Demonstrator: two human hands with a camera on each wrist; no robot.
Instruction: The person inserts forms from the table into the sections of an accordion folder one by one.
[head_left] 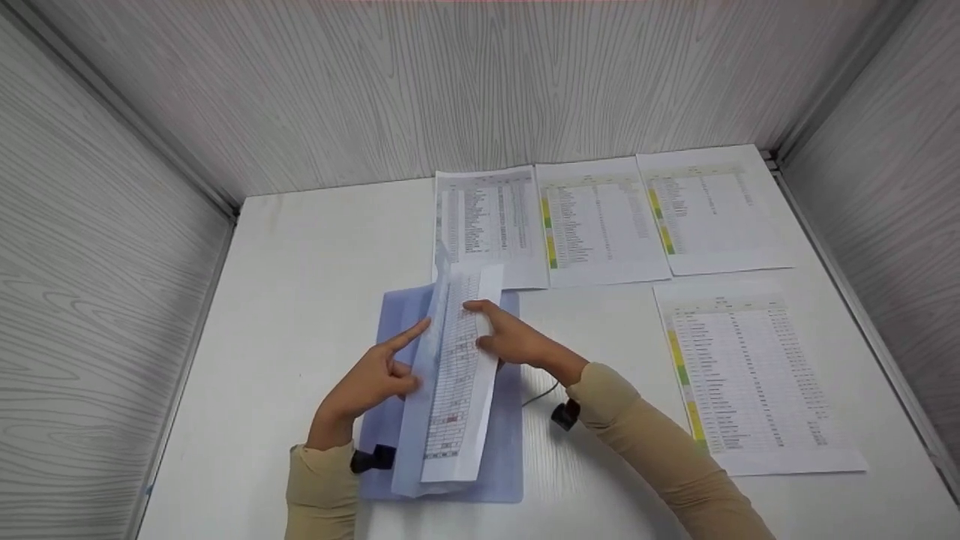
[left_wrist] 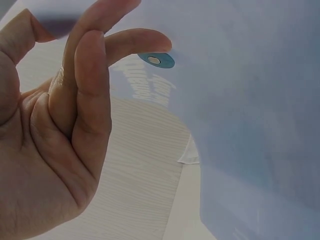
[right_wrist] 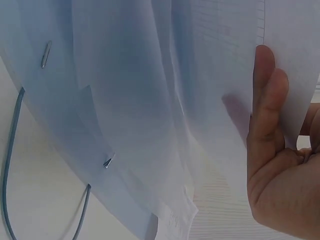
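White printouts (head_left: 604, 225) nearby, folder flap (head_left: 414, 446) o'lapping 1; R hand (head_left: 517, 339) pinching sheet (head_left: 454, 409); L hand (head_left: 371, 381) loose, touching flap

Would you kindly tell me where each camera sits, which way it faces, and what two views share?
Head: on the person's head, facing forward and down at the table, blue folder and paper; left hand, right hand and sleeves show.
Left wrist: on that wrist, facing the folder; the left hand shows.
Right wrist: on that wrist, facing the folder and paper; the right hand shows.
Shared: head and right wrist both show the right hand holding the paper.
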